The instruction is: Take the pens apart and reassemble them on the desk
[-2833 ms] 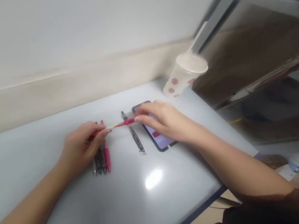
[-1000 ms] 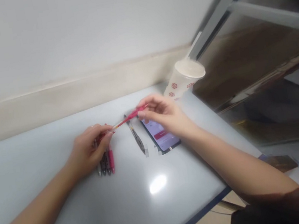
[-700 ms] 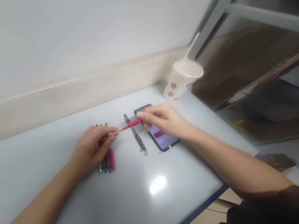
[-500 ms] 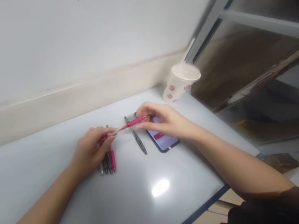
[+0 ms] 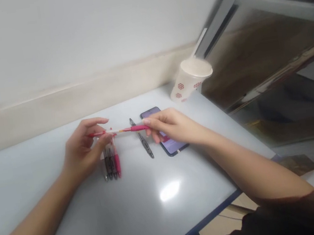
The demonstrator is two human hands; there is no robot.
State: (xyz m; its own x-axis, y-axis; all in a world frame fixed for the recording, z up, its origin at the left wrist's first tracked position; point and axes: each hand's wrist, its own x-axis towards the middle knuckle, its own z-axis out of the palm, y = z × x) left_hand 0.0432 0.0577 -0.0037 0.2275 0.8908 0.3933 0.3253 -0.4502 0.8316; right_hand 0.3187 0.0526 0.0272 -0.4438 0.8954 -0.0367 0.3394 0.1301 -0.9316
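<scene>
A pink pen (image 5: 139, 128) with a clear barrel is held level above the table between both hands. My right hand (image 5: 166, 126) pinches its pink grip end between thumb and fingers. At the other end, my left hand (image 5: 82, 147) steadies the barrel with thumb and fingers, its index finger stretched out above. Just below the left hand, several pens (image 5: 112, 168), grey-black and one pink, lie side by side, their upper parts partly hidden. A single grey pen (image 5: 145, 144) rests slanted on the table, under the held pen.
A phone (image 5: 171, 147) with a lit screen lies under my right hand. Near the wall stands a white paper cup (image 5: 187, 81) with red flower prints and a lid, a white stick behind it. The table's edge (image 5: 200, 223) runs along the near right.
My left hand has shifted left along the pen and its fingers have spread more. The right hand's grip has turned, thumb now on top, and the pen lies more level.
</scene>
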